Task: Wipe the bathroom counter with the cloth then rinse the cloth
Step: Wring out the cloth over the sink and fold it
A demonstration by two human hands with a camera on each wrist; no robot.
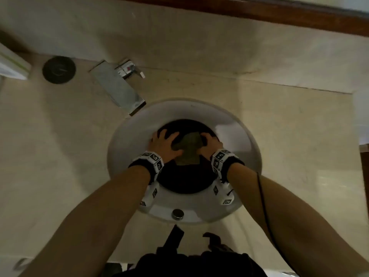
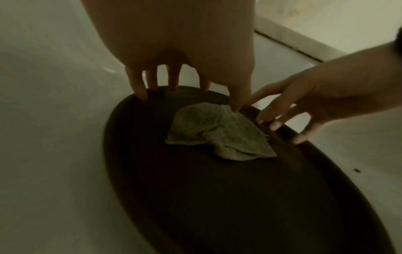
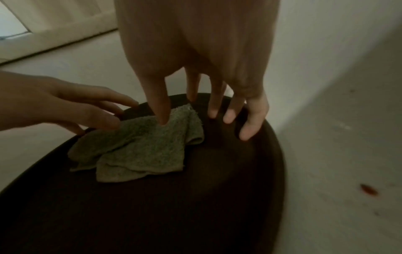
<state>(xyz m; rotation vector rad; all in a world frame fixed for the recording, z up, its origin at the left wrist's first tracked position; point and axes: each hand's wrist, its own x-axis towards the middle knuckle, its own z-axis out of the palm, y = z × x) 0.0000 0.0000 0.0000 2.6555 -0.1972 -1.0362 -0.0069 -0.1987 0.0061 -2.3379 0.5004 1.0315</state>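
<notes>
A crumpled green cloth (image 1: 188,145) lies on a dark round tray (image 1: 183,180) that sits in the bottom of a white basin (image 1: 235,136), and we have both hands down on it. Seen from the head camera, the cloth's long axis runs from the near side of the tray toward its far rim, a folded corner pointing back at us; in the wrist views its loose layered edges fan out toward the tray's middle.

Our left hand (image 1: 164,144) is spread, four fingers resting on the tray's far rim and the thumb tip pressed on the cloth's left edge. Our right hand (image 1: 209,143) is spread too, thumb pressing the cloth's far right part, the other fingers set on the dark surface beside it. Neither hand pinches or lifts the fabric.

Around the basin spreads a beige stone counter (image 1: 60,146). A flat chrome faucet (image 1: 119,88) reaches over the basin's far left rim, and a black round disc (image 1: 59,69) lies on the counter left of it. A small chrome knob (image 1: 177,214) sits on the basin's near rim.
</notes>
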